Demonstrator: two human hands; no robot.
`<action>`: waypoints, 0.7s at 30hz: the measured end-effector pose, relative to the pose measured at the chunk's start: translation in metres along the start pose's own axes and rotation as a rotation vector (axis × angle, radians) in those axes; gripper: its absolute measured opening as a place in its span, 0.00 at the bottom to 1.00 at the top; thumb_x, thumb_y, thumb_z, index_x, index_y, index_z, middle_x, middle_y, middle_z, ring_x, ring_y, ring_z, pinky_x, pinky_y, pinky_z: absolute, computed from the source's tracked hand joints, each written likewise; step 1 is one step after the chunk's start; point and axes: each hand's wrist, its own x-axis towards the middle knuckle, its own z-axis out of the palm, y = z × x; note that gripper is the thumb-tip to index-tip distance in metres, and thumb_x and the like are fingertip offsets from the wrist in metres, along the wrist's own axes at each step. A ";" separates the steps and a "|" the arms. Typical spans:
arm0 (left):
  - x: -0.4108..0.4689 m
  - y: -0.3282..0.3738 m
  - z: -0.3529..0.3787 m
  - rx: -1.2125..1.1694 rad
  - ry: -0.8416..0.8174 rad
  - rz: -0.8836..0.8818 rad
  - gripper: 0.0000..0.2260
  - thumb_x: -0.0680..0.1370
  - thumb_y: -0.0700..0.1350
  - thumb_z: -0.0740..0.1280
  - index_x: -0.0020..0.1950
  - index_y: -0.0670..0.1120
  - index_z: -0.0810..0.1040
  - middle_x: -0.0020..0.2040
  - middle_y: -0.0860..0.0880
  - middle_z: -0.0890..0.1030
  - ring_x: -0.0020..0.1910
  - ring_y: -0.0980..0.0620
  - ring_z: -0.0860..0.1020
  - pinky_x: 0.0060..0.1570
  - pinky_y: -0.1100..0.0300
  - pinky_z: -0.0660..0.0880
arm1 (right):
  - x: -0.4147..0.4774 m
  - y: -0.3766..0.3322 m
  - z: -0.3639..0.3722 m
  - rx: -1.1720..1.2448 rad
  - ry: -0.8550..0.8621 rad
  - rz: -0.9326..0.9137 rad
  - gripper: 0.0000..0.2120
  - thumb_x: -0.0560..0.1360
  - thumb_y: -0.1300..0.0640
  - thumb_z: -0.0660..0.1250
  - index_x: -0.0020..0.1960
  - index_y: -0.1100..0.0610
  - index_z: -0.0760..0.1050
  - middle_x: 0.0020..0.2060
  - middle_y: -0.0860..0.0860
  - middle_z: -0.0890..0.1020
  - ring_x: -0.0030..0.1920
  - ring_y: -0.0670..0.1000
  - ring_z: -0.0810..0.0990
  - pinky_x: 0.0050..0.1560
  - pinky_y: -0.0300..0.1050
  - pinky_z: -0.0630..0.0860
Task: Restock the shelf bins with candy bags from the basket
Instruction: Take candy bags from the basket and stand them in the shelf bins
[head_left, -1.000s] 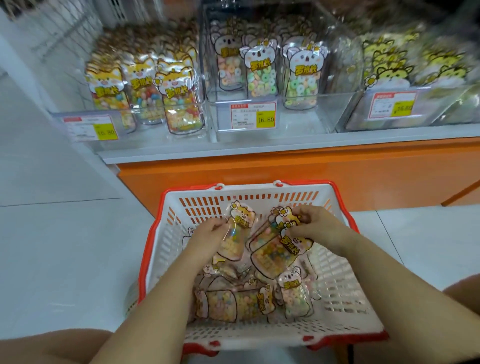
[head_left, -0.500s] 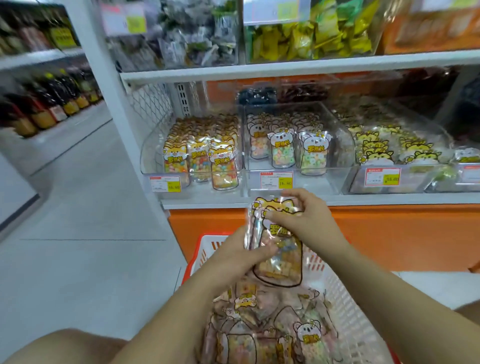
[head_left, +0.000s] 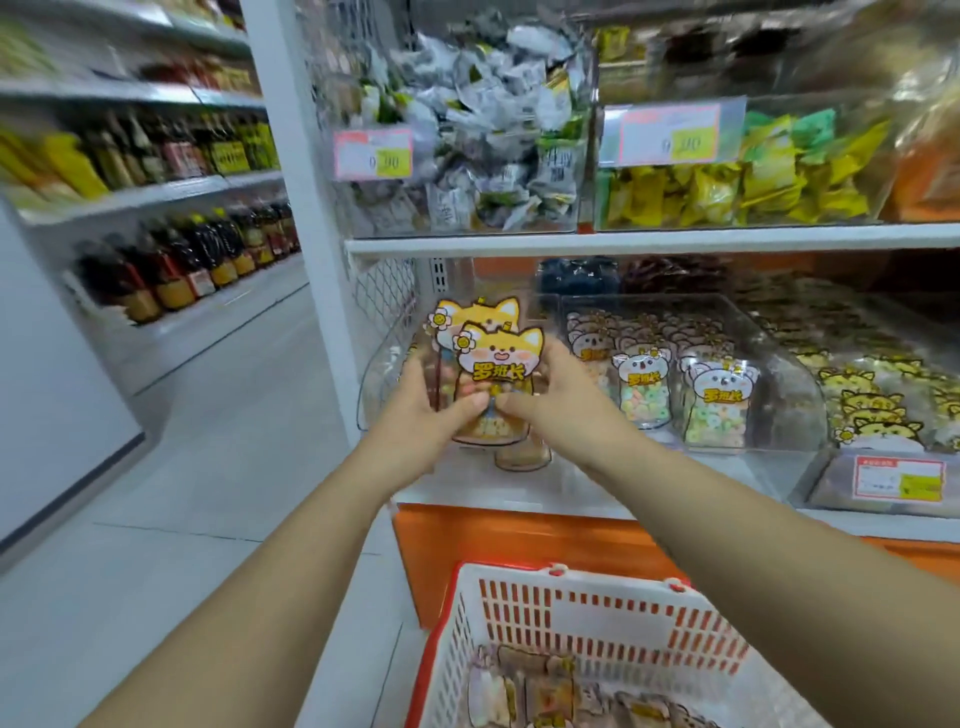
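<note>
Two candy bags (head_left: 493, 358) with a yellow fox face on top are held upright together in front of the left clear shelf bin (head_left: 382, 379). My left hand (head_left: 426, 415) grips their left side and my right hand (head_left: 556, 400) grips their right side, thumbs meeting on the front. The hands and bags hide most of that bin's contents. The white basket with a red rim (head_left: 571, 613) sits low in the view, with several candy bags (head_left: 540, 691) lying in it.
A middle clear bin (head_left: 779, 374) holds white koala candy bags (head_left: 719, 405); to its right lie yellow tiger bags (head_left: 872, 415). Above, a white shelf board (head_left: 649, 241) carries bins of wrapped sweets. An aisle floor (head_left: 208, 493) and a bottle shelf are at left.
Both hands have lifted the fox bags out of the basket and carried them up and forward to the left shelf bin. The view has risen from the basket to the shelves.
</note>
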 end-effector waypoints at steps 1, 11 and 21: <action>0.012 -0.001 -0.006 0.051 0.024 0.010 0.17 0.77 0.41 0.72 0.59 0.49 0.67 0.49 0.57 0.77 0.52 0.59 0.78 0.59 0.58 0.77 | 0.013 0.000 0.005 -0.034 0.038 -0.011 0.24 0.74 0.66 0.71 0.65 0.51 0.69 0.57 0.47 0.80 0.59 0.48 0.79 0.62 0.49 0.76; 0.075 -0.055 -0.031 0.372 0.038 -0.211 0.23 0.76 0.40 0.74 0.66 0.43 0.67 0.56 0.47 0.79 0.56 0.50 0.79 0.60 0.62 0.74 | 0.095 0.054 0.057 0.039 0.053 0.215 0.17 0.69 0.72 0.73 0.51 0.54 0.75 0.42 0.47 0.82 0.42 0.42 0.80 0.42 0.34 0.79; 0.106 -0.058 -0.025 0.763 -0.396 -0.444 0.21 0.80 0.50 0.69 0.68 0.41 0.70 0.57 0.47 0.77 0.56 0.48 0.75 0.47 0.63 0.67 | 0.129 0.098 0.052 -0.400 -0.154 0.413 0.16 0.69 0.58 0.76 0.55 0.59 0.79 0.49 0.53 0.84 0.48 0.52 0.81 0.45 0.42 0.78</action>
